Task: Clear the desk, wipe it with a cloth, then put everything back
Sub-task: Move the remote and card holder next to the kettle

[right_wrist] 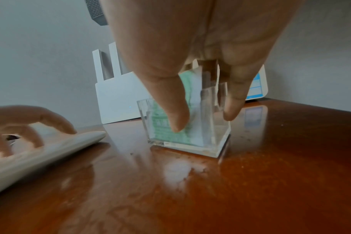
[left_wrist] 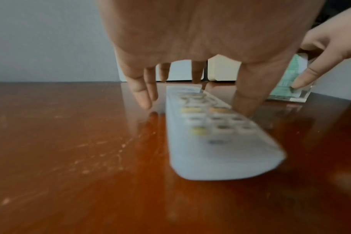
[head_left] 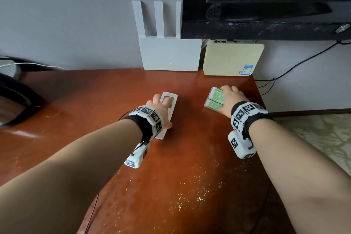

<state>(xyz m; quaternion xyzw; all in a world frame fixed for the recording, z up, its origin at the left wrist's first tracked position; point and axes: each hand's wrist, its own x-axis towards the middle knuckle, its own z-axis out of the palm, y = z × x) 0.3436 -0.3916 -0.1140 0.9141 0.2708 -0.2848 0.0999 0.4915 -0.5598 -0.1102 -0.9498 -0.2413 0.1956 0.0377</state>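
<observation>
Grabbing two things on the table [head_left: 95,110] at once
left grip [head_left: 161,110] curls round remote [head_left: 173,104]; right grip [head_left: 233,99] pinches clear card holder [head_left: 215,100].

Surface: glossy reddish-brown wooden desk [head_left: 190,157], scuffed at the left, with pale and yellowish specks [head_left: 199,186] scattered over the near middle.

Far edge: white plastic router with flat upright antennas [head_left: 170,55], standing against the wall. Just to its right is a cream flat square box with a blue label [head_left: 228,59], also upright.

Middle: long white button remote control [head_left: 173,108]. To its right, and apart from it, is a clear acrylic box holding green-printed paper [head_left: 214,99].

Left edge: dark round-rimmed object [head_left: 13,100], partly out of view.
</observation>
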